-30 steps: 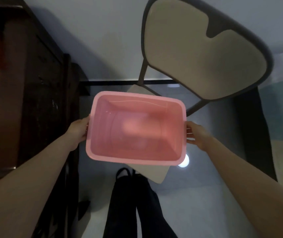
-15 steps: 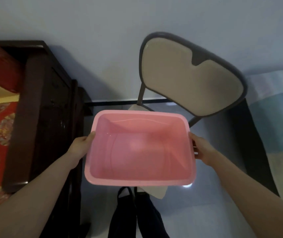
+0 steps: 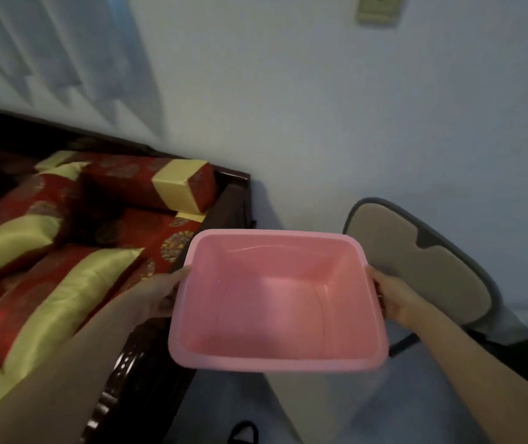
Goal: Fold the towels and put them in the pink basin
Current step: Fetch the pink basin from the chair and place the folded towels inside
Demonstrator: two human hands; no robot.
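The pink basin (image 3: 275, 357) is a rectangular plastic tub, held up in the air in front of me with nothing inside it. My left hand (image 3: 160, 293) grips its left rim. On the opposite side, my right hand (image 3: 394, 299) holds the right rim. No towel is in view.
A dark wooden sofa (image 3: 147, 363) with red and gold cushions (image 3: 64, 283) fills the left side. A chair with a beige padded back (image 3: 416, 264) stands behind the basin on the right. A pale wall rises behind, with a switch plate (image 3: 379, 9) at the top.
The basin has been lifted off the chair seat and carried up and left. My view has swung upward and left, bringing the cushions and more wall into sight.
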